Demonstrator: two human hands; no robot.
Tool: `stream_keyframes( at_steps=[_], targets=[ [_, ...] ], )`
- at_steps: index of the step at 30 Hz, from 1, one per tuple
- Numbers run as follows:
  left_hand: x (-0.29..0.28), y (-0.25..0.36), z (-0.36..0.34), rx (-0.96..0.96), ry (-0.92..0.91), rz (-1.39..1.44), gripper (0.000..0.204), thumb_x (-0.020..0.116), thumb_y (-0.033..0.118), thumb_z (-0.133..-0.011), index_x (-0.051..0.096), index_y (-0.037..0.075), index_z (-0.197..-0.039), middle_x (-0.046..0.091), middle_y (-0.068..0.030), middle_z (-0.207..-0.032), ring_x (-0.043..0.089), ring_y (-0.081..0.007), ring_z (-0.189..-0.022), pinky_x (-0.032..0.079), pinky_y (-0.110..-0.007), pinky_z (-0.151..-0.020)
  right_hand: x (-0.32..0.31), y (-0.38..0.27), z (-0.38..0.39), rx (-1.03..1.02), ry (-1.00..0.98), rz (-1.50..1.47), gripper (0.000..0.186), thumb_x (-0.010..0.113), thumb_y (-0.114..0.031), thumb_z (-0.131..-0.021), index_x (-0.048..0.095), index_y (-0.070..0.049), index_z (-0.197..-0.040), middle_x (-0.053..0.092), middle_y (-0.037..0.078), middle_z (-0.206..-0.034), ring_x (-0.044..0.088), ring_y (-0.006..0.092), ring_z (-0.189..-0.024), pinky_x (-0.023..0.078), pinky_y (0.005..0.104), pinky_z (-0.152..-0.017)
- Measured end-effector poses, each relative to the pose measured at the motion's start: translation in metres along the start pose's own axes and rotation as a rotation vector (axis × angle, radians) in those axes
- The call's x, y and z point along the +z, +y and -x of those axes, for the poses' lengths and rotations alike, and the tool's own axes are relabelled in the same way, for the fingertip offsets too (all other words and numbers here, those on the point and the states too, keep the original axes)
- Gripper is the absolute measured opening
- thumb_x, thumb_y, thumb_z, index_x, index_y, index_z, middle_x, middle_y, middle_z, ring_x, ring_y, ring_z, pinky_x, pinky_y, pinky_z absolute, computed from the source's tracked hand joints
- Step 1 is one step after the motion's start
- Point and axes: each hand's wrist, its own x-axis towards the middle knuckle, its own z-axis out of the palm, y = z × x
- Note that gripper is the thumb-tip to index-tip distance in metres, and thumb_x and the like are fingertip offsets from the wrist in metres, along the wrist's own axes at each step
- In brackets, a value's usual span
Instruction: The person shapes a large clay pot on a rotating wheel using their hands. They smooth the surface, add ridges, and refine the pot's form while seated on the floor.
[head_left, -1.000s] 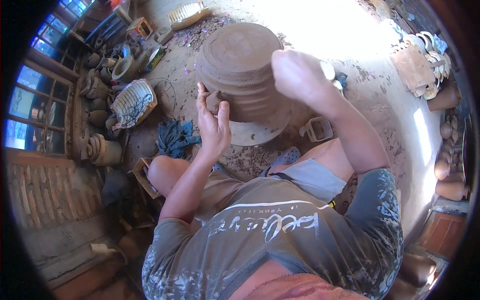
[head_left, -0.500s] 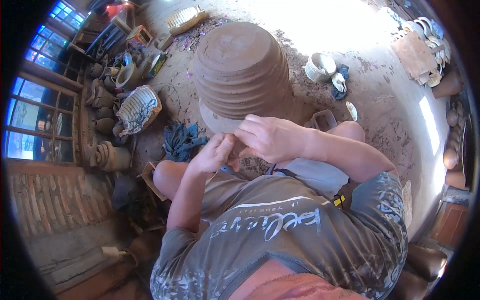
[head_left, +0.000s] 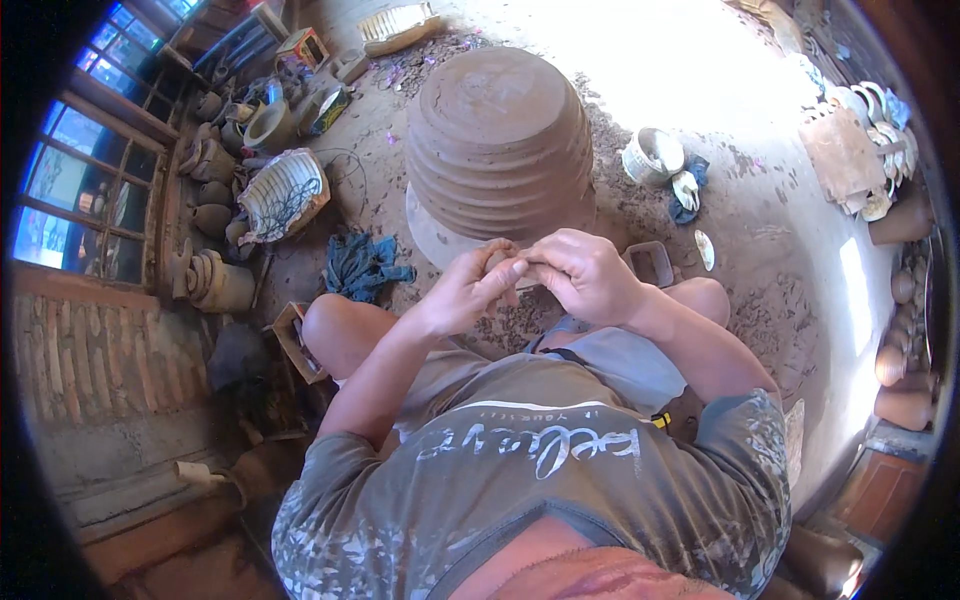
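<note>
A big ribbed brown clay pot point(head_left: 497, 140) stands upside down on a round base in front of me. Both my hands are together just below its rim, over my lap. My left hand point(head_left: 470, 285) and my right hand point(head_left: 585, 275) pinch a small lump of clay point(head_left: 503, 258) between their fingertips. The lump is mostly hidden by the fingers. My knees show to either side of the hands.
A blue rag point(head_left: 362, 266) lies on the dirt floor at left. A white bucket point(head_left: 652, 156) and a small rectangular tray point(head_left: 652, 264) sit at right. Clay jars point(head_left: 215, 280), a basket point(head_left: 284, 192) and windows line the left; more pots point(head_left: 905, 405) stand at right.
Both hands have left the pot's side and come down together in front of me, closing on a small lump of clay.
</note>
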Motion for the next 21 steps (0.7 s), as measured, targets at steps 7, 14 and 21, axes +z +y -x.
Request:
stream_keyframes(
  at_steps=[7,14,21],
  targets=[
    [-0.008,-0.025,-0.043,0.765,0.960,-0.104,0.050,0.042,0.043,-0.114,0.046,0.000,-0.140,0.054,-0.0178,-0.144,0.057,-0.0243,-0.125,0.047,-0.039,-0.106,-0.032,0.009,-0.016,0.408,0.409,-0.124,0.014,0.076,-0.005,-0.093,0.078,0.002,-0.105,0.078,0.014,-0.093,0.075,0.0192,-0.082,0.059,0.0313,-0.072],
    [0.006,-0.015,-0.074,0.791,0.939,-0.146,0.059,0.033,0.044,-0.116,0.033,-0.004,-0.150,0.034,-0.0208,-0.164,0.032,-0.0293,-0.151,0.022,-0.043,-0.126,-0.027,0.012,-0.048,0.332,0.489,-0.208,0.019,0.078,-0.008,-0.095,0.076,0.004,-0.109,0.075,0.011,-0.087,0.073,0.0149,-0.080,0.058,0.0281,-0.071],
    [-0.024,0.000,-0.070,0.600,0.933,0.008,0.063,0.040,0.046,-0.114,0.034,-0.005,-0.152,0.046,-0.0170,-0.150,0.046,-0.0185,-0.127,0.035,-0.035,-0.113,-0.053,0.014,-0.053,0.193,0.338,0.295,0.015,0.079,-0.009,-0.093,0.078,0.001,-0.105,0.076,0.014,-0.090,0.074,0.0217,-0.080,0.059,0.0311,-0.072]
  ],
)
